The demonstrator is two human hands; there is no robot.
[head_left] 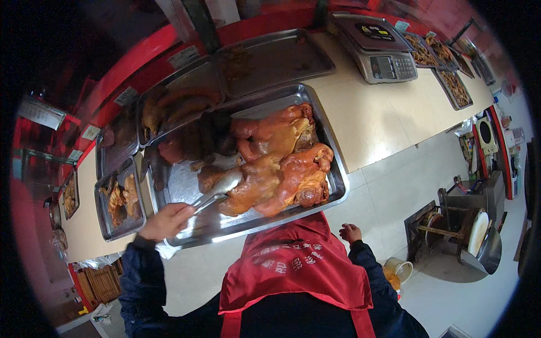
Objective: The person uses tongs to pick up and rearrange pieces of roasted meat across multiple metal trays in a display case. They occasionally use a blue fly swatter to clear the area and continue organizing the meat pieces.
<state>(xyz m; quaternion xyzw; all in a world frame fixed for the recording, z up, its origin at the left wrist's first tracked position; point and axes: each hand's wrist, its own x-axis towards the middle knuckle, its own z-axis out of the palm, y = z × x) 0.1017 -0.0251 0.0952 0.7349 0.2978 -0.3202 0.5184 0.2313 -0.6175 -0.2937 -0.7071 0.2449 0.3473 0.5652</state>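
My left hand [168, 222] grips metal serving tongs [217, 189] by the handle. The tongs' broad end rests at a piece of brown cooked meat [249, 181] in a large steel tray [253, 228]. Whether the tongs pinch the meat cannot be made out. More glossy reddish-brown pieces [302, 173] fill the tray's right side, and darker pieces [181, 145] lie in shadow at its left. My right hand [351, 233] hangs beside the red apron [296, 270], right of the tray, with loosely bent fingers and nothing visible in it.
Smaller trays hold meat at left [120, 203] and behind [181, 101]. A steel tray [274, 59] with scraps lies at the back. A digital scale [380, 50] stands on the pale counter [372, 122]. At right below are a wok-like pan [492, 251] and a bucket [399, 269].
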